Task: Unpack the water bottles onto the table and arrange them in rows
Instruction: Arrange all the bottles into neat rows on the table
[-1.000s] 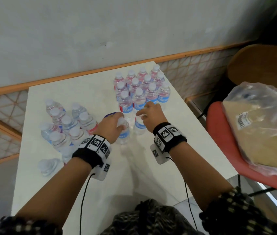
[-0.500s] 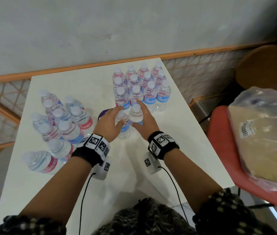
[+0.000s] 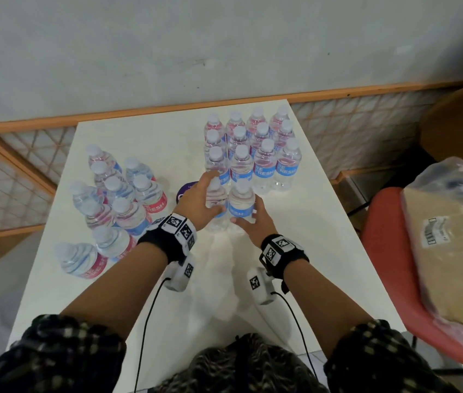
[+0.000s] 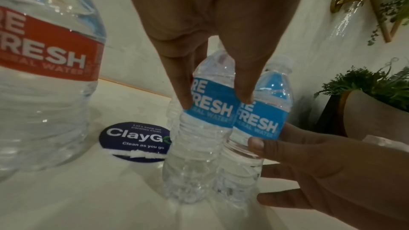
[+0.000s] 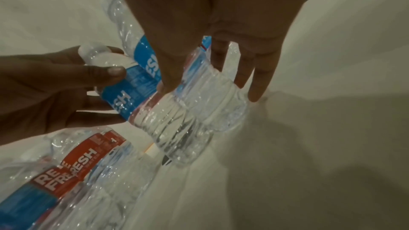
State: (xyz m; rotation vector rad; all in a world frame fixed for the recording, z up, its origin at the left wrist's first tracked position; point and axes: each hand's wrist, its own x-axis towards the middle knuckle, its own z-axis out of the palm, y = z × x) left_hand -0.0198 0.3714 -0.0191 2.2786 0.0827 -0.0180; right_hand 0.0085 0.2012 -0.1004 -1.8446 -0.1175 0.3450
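My left fingers (image 4: 183, 93) and right fingers (image 4: 256, 143) curl around two blue-labelled bottles (image 3: 241, 207) standing touching on the tabletop (image 3: 145, 137), closing up a fourth row, I judge.

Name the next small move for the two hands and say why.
Probably slide both bottles forward against the arranged block. The left hand holds one blue-label bottle, the right hand the other, both upright just short of the front row's left end.
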